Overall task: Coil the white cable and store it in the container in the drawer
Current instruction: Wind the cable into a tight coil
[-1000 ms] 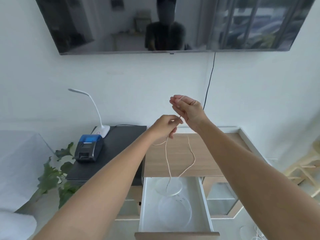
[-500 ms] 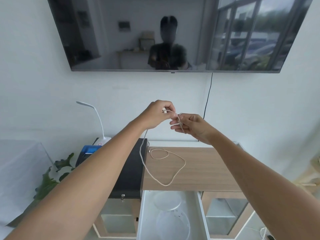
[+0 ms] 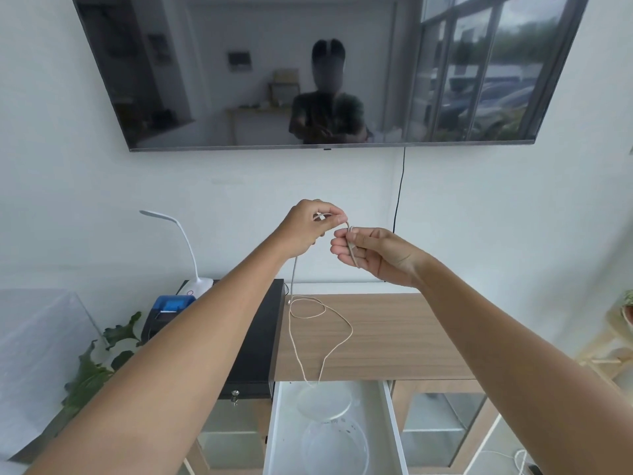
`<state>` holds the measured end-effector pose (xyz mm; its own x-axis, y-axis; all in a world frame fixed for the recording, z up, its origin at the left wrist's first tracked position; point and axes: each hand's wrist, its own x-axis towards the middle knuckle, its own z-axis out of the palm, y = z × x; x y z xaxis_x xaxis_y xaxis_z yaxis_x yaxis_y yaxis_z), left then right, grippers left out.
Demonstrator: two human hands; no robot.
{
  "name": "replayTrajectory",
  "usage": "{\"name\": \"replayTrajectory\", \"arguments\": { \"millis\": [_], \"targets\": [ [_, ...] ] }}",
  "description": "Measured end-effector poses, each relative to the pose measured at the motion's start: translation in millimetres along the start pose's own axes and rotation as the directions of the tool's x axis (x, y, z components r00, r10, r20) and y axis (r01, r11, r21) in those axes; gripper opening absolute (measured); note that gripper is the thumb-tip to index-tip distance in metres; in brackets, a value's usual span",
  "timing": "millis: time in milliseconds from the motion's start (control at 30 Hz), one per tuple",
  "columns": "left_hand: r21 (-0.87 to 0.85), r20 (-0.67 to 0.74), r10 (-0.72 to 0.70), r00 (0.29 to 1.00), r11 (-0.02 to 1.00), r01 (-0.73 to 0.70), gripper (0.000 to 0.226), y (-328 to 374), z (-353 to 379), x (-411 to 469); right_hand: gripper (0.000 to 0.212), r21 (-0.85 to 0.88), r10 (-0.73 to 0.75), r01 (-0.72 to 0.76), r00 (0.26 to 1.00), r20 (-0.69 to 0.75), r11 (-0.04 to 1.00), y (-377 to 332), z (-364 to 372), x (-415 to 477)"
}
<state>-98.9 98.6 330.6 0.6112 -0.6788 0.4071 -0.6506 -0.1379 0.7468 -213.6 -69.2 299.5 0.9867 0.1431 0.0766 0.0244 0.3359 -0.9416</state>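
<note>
Bright, even daylight, soft and diffuse; white wall w/ almost no hard shadows. Dark TV screen acts as a mirror: glare from reflected windows fills its right side, room reflection dim and hazy. Wide-angle distortion strong: TV edges slant, forearms balloon toward the bottom corners. Slight softness overall, compression smear on wall. Thin white cable stays legible vs the wood cabinet top, near-lost over the pale drawer.

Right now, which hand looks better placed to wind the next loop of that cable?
Probably the left hand: it pinches the white cable where the free length hangs down over the wooden top. The right hand already holds the gathered part, so it serves as the anchor.
</note>
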Motion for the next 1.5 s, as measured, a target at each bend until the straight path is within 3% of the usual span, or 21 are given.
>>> {"name": "replayTrajectory", "arguments": {
  "millis": [133, 200, 267, 333, 433, 500, 567, 700, 833, 967, 1133, 1233, 1367, 1500],
  "targets": [
    [0.070, 0.044, -0.129, 0.991, 0.990, 0.126, 0.033, -6.6, 17.7, -4.9, 0.025, 0.120, -0.096, 0.090, 0.995, 0.040, 0.989, -5.5, 11.0, 3.7],
    [0.149, 0.091, -0.219, 0.972, 0.968, 0.204, 0.026, -8.2, 30.7, -10.7, 0.025, 0.188, -0.166, 0.166, 0.986, -0.017, 0.968, -7.0, 16.4, 9.8],
    [0.188, 0.148, -0.211, 0.966, 0.965, 0.182, 0.026, -4.0, 43.6, -16.6, 0.025, 0.174, -0.255, 0.277, 0.957, -0.135, 0.945, -7.9, 16.6, 15.9],
    [0.274, 0.237, -0.154, 0.959, 0.958, 0.087, 0.027, 3.6, 51.3, -20.0, 0.026, 0.000, -0.325, 0.335, 0.917, -0.230, 0.942, -10.7, 11.0, 17.8],
    [0.381, 0.273, -0.108, 0.956, 0.925, -0.004, 0.026, 14.1, 42.6, -19.2, 0.017, -0.362, -0.371, 0.258, 0.883, -0.288, 0.896, -14.0, -3.2, 10.6],
    [0.386, 0.257, -0.078, 0.963, 0.922, -0.028, 0.024, 21.2, 30.2, -14.9, 0.021, -0.505, -0.361, 0.195, 0.898, -0.254, 0.841, -12.7, -9.0, 4.2],
    [0.400, 0.238, -0.037, 0.970, 0.914, -0.063, 0.022, 28.7, 18.8, -9.0, 0.034, -0.540, -0.308, 0.165, 0.933, -0.186, 0.826, -6.2, -10.0, 0.5],
    [0.385, 0.154, 0.038, 0.987, 0.918, -0.095, 0.015, 30.9, 6.2, 4.0, 0.029, -0.367, -0.194, 0.130, 0.971, -0.142, 0.921, 1.6, -5.0, -0.9],
    [0.360, 0.105, 0.100, 0.989, 0.923, -0.132, 0.012, 26.1, 6.4, 10.2, 0.033, -0.095, -0.115, 0.097, 0.970, -0.212, 0.991, -4.8, -1.9, -4.0],
    [0.304, 0.062, 0.125, 0.990, 0.943, -0.138, 0.012, 22.4, 10.6, 13.5, 0.032, -0.154, -0.124, 0.105, 0.984, -0.124, 0.983, -4.0, 1.2, -9.8],
    [0.098, 0.021, 0.026, 0.999, 0.995, -0.028, 0.010, 22.8, 17.1, 14.1, 0.034, -0.096, -0.181, 0.172, 0.979, -0.097, 0.980, -5.1, 6.6, -10.8],
    [0.053, 0.068, -0.064, 0.996, 0.997, 0.061, 0.023, 17.9, 25.5, 8.5, 0.031, -0.032, -0.204, 0.202, 0.975, -0.088, 0.979, -6.9, 10.5, -6.8],
    [0.262, 0.189, -0.188, 0.964, 0.956, 0.135, 0.028, 9.1, 45.6, -12.3, 0.026, 0.066, -0.269, 0.285, 0.946, -0.179, 0.956, -10.3, 10.2, 1.0],
    [0.315, 0.312, -0.169, 0.935, 0.947, 0.067, 0.030, 15.7, 54.8, -25.2, 0.024, -0.073, -0.352, 0.347, 0.884, -0.309, 0.935, -10.0, -3.3, 4.8]
  ]
}}
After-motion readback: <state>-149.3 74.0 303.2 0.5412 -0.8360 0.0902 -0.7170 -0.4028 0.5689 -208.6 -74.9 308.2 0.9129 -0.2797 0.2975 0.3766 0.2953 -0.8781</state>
